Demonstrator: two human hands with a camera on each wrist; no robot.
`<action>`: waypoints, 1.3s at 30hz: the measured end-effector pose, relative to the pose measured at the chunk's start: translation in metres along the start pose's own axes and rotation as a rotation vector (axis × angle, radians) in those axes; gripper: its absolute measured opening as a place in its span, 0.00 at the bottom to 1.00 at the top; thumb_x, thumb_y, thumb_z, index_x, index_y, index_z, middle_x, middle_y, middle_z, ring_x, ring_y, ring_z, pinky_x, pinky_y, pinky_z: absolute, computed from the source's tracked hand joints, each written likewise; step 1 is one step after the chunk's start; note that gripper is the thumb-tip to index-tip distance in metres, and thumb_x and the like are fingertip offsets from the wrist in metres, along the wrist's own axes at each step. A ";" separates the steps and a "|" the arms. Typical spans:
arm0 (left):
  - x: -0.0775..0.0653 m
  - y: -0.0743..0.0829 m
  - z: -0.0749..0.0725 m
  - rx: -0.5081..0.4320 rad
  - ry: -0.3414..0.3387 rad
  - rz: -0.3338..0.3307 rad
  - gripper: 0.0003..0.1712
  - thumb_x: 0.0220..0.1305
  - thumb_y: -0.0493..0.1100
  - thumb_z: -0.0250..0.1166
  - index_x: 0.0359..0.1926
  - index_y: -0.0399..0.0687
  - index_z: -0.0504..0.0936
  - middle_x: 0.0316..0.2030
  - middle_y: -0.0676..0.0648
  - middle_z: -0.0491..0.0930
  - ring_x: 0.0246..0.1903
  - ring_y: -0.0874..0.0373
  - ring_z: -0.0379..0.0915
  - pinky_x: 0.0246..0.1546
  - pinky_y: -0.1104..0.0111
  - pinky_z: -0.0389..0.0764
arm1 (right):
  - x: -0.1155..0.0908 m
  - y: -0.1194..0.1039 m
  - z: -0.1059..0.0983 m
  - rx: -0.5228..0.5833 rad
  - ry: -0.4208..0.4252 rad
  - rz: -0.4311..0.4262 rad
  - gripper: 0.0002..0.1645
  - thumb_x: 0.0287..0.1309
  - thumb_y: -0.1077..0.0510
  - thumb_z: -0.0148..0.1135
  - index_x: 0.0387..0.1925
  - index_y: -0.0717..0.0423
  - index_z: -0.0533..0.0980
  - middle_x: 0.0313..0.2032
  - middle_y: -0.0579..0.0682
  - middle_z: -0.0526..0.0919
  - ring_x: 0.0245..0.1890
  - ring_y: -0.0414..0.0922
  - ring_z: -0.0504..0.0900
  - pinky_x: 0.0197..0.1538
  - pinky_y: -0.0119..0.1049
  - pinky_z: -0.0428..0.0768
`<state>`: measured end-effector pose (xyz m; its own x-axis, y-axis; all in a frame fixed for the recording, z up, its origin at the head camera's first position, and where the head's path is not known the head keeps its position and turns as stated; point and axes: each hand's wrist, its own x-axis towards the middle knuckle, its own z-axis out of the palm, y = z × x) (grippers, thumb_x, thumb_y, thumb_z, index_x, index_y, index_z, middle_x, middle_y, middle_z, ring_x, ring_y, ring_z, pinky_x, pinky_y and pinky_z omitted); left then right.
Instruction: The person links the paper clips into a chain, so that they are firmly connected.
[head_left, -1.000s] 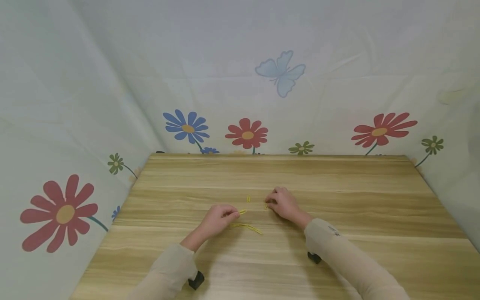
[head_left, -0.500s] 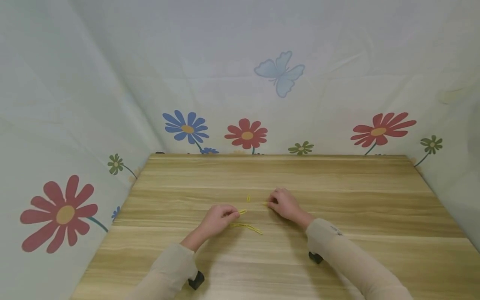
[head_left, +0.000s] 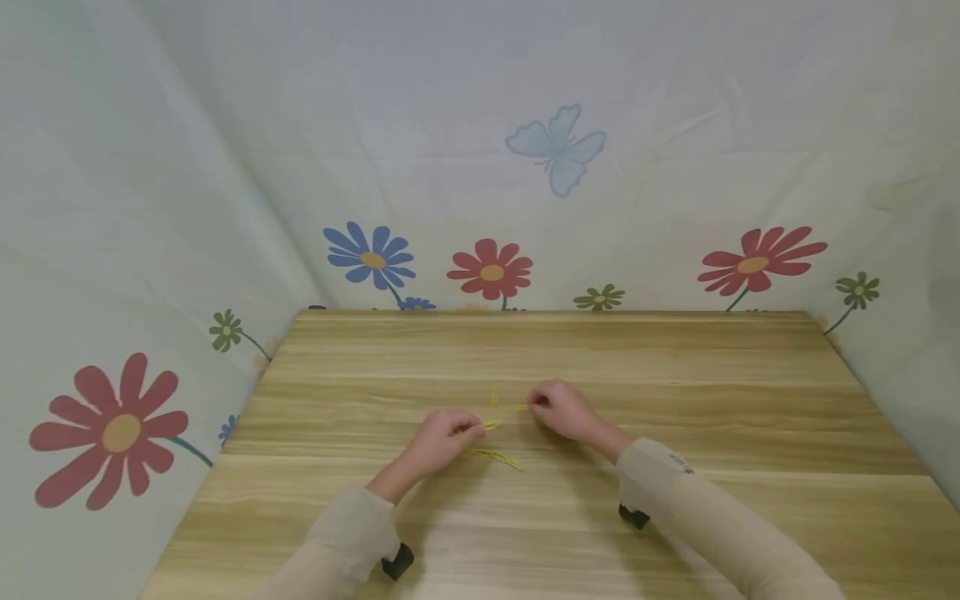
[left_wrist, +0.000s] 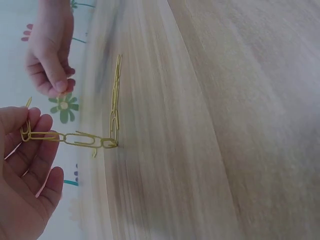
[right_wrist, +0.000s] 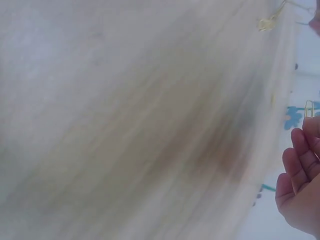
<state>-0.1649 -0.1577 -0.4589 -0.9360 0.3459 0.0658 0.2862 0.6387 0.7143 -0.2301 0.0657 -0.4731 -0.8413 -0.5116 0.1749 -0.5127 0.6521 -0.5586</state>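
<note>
My left hand [head_left: 447,437] pinches the end link of a chain of yellow paper clips [left_wrist: 80,140] between thumb and fingers. In the left wrist view the chain hangs from that hand down to the table, where its remaining links lie stretched out. My right hand [head_left: 564,410] pinches one single paper clip [right_wrist: 309,108], whose looped end sticks out past the fingertips toward the left hand. The two hands are apart, with a short gap between them. Another loose paper clip [head_left: 494,398] lies on the table beyond the gap.
The wood-grain table [head_left: 675,358] spreads around both hands. A white cloth [head_left: 637,192] printed with flowers and a butterfly hangs behind its far edge and along the sides. Dark wrist devices [head_left: 397,561] sit under both cuffs.
The paper clip in my right hand has turned from pointing down to pointing sideways toward the left hand. The right hand has shifted slightly; the left hand has barely moved.
</note>
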 end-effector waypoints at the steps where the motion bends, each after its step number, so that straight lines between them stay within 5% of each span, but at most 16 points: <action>1: 0.001 0.001 0.001 0.002 0.006 0.005 0.13 0.60 0.47 0.56 0.34 0.43 0.82 0.35 0.49 0.82 0.36 0.58 0.75 0.36 0.67 0.75 | 0.000 -0.003 -0.001 0.004 -0.009 -0.005 0.03 0.50 0.63 0.59 0.27 0.57 0.79 0.29 0.48 0.81 0.31 0.42 0.76 0.38 0.36 0.75; 10: 0.007 0.005 0.008 0.045 0.040 0.038 0.12 0.59 0.48 0.57 0.33 0.46 0.82 0.33 0.50 0.82 0.35 0.61 0.76 0.38 0.67 0.75 | -0.003 -0.026 -0.009 0.032 -0.065 -0.097 0.03 0.49 0.62 0.61 0.25 0.57 0.79 0.24 0.47 0.80 0.25 0.35 0.72 0.28 0.24 0.70; 24: 0.008 0.011 0.010 0.094 0.067 0.060 0.11 0.59 0.45 0.57 0.29 0.45 0.82 0.27 0.51 0.81 0.27 0.64 0.73 0.27 0.75 0.73 | -0.008 -0.041 -0.012 0.046 -0.058 -0.142 0.04 0.49 0.61 0.61 0.23 0.57 0.79 0.23 0.45 0.80 0.24 0.34 0.71 0.27 0.22 0.69; 39: 0.009 0.012 0.010 0.192 0.157 -0.027 0.09 0.54 0.44 0.57 0.23 0.50 0.82 0.20 0.57 0.79 0.19 0.69 0.67 0.23 0.77 0.69 | -0.015 -0.037 -0.010 0.013 0.031 -0.204 0.03 0.48 0.63 0.61 0.22 0.55 0.78 0.22 0.45 0.78 0.24 0.35 0.71 0.27 0.23 0.70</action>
<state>-0.1681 -0.1395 -0.4566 -0.9598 0.2256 0.1669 0.2806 0.7700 0.5731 -0.2005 0.0543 -0.4472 -0.7253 -0.6148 0.3100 -0.6707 0.5292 -0.5197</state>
